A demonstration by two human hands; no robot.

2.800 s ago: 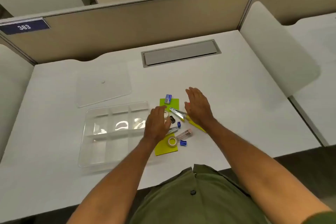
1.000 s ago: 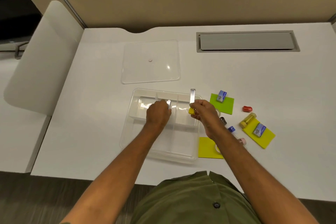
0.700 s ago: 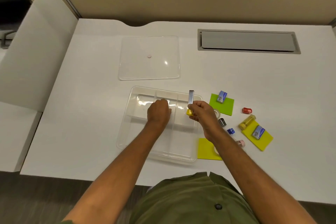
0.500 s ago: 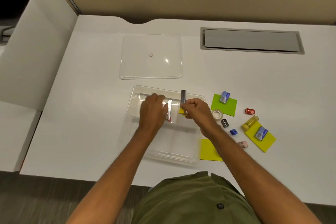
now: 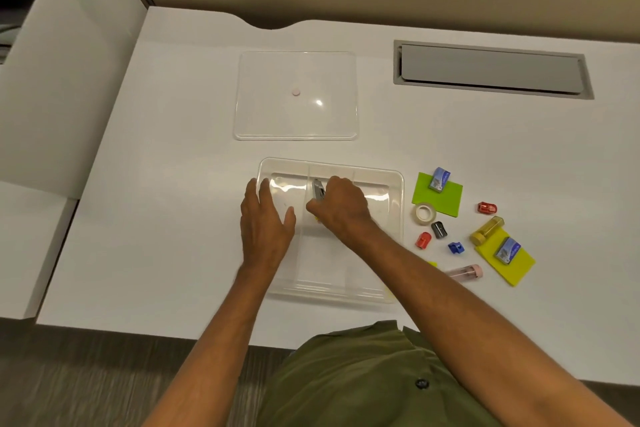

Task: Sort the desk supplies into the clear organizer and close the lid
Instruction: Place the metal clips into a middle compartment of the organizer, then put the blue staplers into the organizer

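Half the metal clip hides under the right hand.

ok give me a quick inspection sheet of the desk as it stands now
Surface: white desk, with a grey cable hatch at the back right.
Job's things: clear organizer open, lid lying flat behind it. To its right, still unsorted: tape roll, two blue boxes on sticky pads, small sharpeners in red, black and blue, a yellow tube, a pink tube.
Clutter: nothing seen.
Grippers: left hand open, resting flat at the organizer's left side; right hand closed on a metal clip over the middle compartment.
Cables: nothing seen.
Surroundings: tan partition behind, neighbouring white desk at left.
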